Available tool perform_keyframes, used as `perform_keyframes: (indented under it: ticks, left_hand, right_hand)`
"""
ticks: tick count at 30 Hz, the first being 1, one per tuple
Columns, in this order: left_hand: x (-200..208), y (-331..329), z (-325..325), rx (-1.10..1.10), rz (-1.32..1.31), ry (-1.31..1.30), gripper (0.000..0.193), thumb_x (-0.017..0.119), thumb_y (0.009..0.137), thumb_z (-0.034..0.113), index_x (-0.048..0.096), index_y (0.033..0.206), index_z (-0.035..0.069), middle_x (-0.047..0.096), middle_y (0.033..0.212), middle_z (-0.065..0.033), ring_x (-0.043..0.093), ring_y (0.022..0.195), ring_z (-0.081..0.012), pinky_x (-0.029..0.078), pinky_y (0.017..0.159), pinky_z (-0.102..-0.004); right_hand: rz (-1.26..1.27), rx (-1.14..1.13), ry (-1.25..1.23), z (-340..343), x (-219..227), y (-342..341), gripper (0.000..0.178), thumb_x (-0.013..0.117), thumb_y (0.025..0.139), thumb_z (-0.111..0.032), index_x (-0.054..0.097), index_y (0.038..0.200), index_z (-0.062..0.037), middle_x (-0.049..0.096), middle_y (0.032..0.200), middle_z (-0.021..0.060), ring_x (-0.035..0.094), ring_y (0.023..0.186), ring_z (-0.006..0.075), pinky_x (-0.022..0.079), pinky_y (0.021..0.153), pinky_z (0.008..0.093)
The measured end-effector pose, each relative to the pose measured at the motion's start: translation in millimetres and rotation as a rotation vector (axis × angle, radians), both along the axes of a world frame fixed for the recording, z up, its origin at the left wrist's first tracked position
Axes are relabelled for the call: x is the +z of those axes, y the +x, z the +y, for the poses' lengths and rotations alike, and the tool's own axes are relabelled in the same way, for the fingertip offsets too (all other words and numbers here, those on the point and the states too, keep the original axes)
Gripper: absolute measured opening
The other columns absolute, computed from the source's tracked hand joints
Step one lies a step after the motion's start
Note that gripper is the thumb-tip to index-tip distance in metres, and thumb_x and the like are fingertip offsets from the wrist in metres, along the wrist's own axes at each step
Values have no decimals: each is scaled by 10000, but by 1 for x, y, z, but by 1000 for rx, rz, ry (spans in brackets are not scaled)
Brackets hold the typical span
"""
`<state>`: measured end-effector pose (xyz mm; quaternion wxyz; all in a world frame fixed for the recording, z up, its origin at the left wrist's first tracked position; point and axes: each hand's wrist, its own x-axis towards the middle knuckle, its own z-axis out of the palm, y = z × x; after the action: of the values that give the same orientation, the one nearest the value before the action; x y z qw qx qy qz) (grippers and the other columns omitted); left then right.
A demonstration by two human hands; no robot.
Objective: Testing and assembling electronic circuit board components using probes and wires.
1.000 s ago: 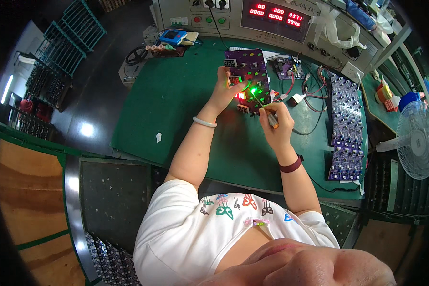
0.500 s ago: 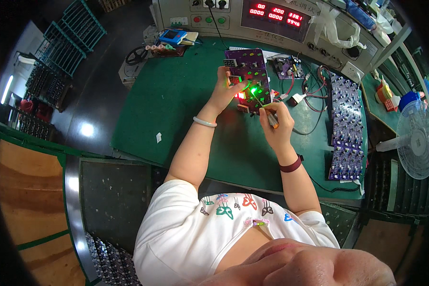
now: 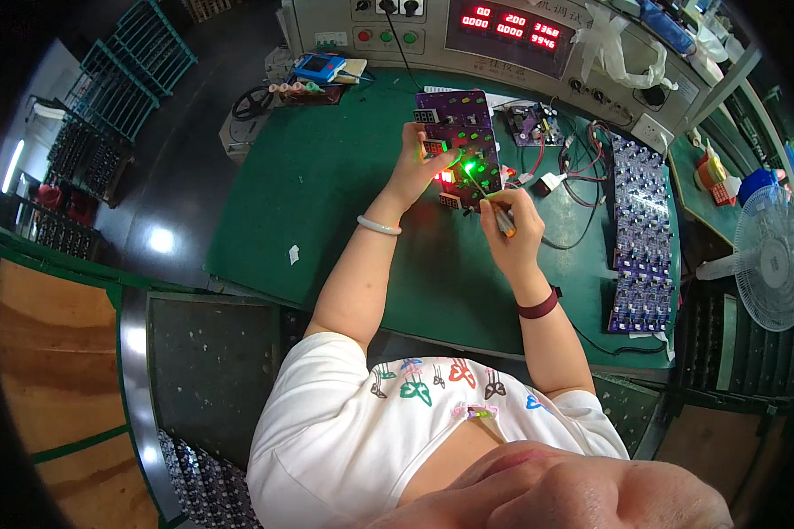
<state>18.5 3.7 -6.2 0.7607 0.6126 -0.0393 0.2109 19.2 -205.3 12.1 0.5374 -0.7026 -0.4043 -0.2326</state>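
A purple circuit board panel (image 3: 476,141) with small digit displays stands over the far middle of the bench. My left hand (image 3: 411,169) grips its left edge, thumb laid across the front and fingers behind. A green light glows mid-board, and a red-lit display shows beside my left thumb. Between the closed fingers of my right hand (image 3: 519,231) is a slim screwdriver (image 3: 505,221) with an orange-and-dark handle. Its thin shaft points up and left to the board by the green light. Glare hides whether the tip touches.
Purple circuit boards (image 3: 641,229) lie in a long strip at the right. Behind the panel are another board (image 3: 535,124) and tangled cables (image 3: 582,167). A test console (image 3: 432,44) with red digits lines the back of the green bench (image 3: 273,212). A fan (image 3: 767,256) stands far right.
One red reading on the console has changed slightly. Both hands, the panel and the screwdriver look unmoved.
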Motion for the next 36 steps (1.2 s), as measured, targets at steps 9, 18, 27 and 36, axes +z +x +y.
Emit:
perform_keyframes:
  ticks: [9, 18, 27, 36]
  left_hand:
    - [0, 1, -1, 23, -1, 0, 525, 731, 875, 82, 321, 1202, 105, 504, 1196, -31, 530, 1192, -142, 439, 1035, -351]
    - [2, -1, -2, 6, 6, -5, 518, 724, 879, 68, 318, 1199, 101, 487, 1237, -35, 517, 1215, -145, 430, 1059, -375]
    - [1, -2, -2, 18, 11, -34, 523, 733, 870, 61, 325, 1195, 92, 475, 1195, -31, 521, 1196, -149, 447, 1042, -362]
    - [11, -5, -6, 39, 32, -22, 532, 750, 854, 58, 334, 1183, 105, 481, 1184, -23, 524, 1176, -137, 440, 1015, -323]
  right_hand:
    - [10, 0, -3, 0, 2, 0, 179, 755, 827, -7, 596, 909, -18, 595, 796, 107, 592, 690, 262, 487, 634, 342]
    - [-53, -21, -25, 0, 3, 0, 191, 757, 799, 15, 622, 929, -20, 603, 802, 105, 586, 714, 270, 473, 630, 351]
    - [-90, -4, -38, 0, 5, -1, 209, 765, 769, 37, 670, 945, -25, 633, 823, 95, 594, 730, 272, 480, 641, 358]
    - [-43, 5, -34, 0, 3, 2, 175, 760, 795, 17, 665, 935, -24, 631, 813, 97, 601, 723, 268, 484, 642, 352]
